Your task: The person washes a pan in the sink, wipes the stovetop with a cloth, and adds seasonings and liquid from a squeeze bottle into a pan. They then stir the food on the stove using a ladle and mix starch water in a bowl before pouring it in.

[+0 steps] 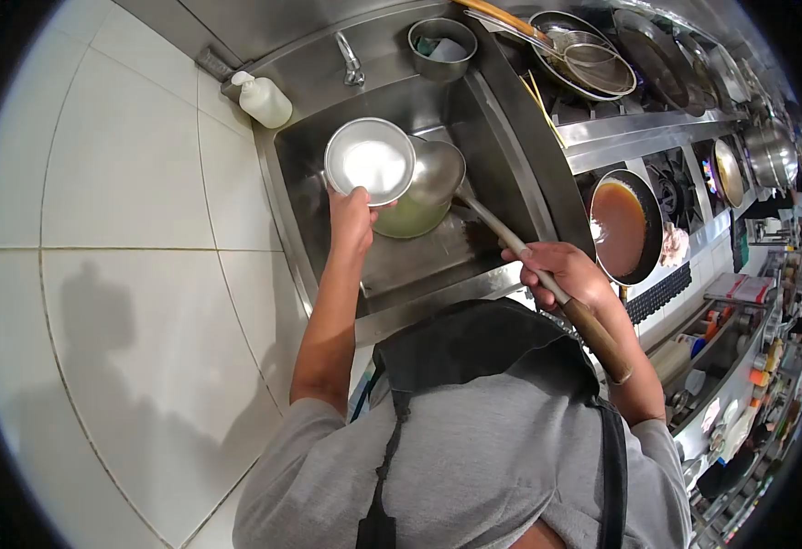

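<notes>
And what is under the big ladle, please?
Something round and greenish shows partly in the sink; the ladle and the hand-held metal bowl cover the rest.

The scene is taken by a single camera, which is worn on the head of the person and is turned forward and steeply down, so that the grey shirt [493, 430] and the dark apron [474, 343] are seen from above at the lower edge. The left hand [353, 222] and the right hand [561, 273] are shown quite near, in the middle part, with the sink [419, 274] beyond. By the wide, round view, white tiles [126, 174] are included at the left side, and the stove [676, 188] at the right, where the farther parts are strongly bent.
</notes>
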Motion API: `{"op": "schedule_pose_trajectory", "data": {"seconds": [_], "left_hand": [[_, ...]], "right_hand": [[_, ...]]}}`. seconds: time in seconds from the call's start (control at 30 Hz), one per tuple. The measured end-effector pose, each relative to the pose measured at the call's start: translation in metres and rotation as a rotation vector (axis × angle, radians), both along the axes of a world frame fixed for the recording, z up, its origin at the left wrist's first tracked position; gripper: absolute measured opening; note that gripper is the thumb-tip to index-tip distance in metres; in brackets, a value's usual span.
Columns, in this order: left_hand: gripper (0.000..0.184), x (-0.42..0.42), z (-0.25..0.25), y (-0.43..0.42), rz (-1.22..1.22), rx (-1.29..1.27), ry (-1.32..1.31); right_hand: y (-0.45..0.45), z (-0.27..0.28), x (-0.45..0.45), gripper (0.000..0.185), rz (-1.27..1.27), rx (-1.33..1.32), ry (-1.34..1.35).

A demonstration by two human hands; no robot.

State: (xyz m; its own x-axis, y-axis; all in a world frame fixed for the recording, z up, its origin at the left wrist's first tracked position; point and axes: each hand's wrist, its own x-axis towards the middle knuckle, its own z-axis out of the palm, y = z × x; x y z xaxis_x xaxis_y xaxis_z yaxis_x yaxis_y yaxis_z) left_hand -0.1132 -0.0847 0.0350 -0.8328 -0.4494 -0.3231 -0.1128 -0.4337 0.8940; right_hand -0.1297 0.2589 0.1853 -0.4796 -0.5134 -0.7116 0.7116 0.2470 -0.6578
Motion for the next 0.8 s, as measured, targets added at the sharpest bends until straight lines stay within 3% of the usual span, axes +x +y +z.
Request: {"op": "schedule_pose_trajectory", "data": {"seconds": [0.2,0.3,0.8], "left_hand": [[0.064,-0.004,0.017,0.007,0.03,-0.141,0.022],[0.066,-0.007,0.015,0.006,0.053,-0.201,0.005],[0.077,-0.006,0.047,0.015,0.091,-0.382,-0.017]], "right_hand": [[0.0,0.007,0.002,0.047,-0.025,-0.104,-0.117],[0.002,0.013,0.002,0.038,-0.02,-0.168,-0.172],[0.015,0.015,0.006,0.039,-0.047,-0.297,-0.223]]}}
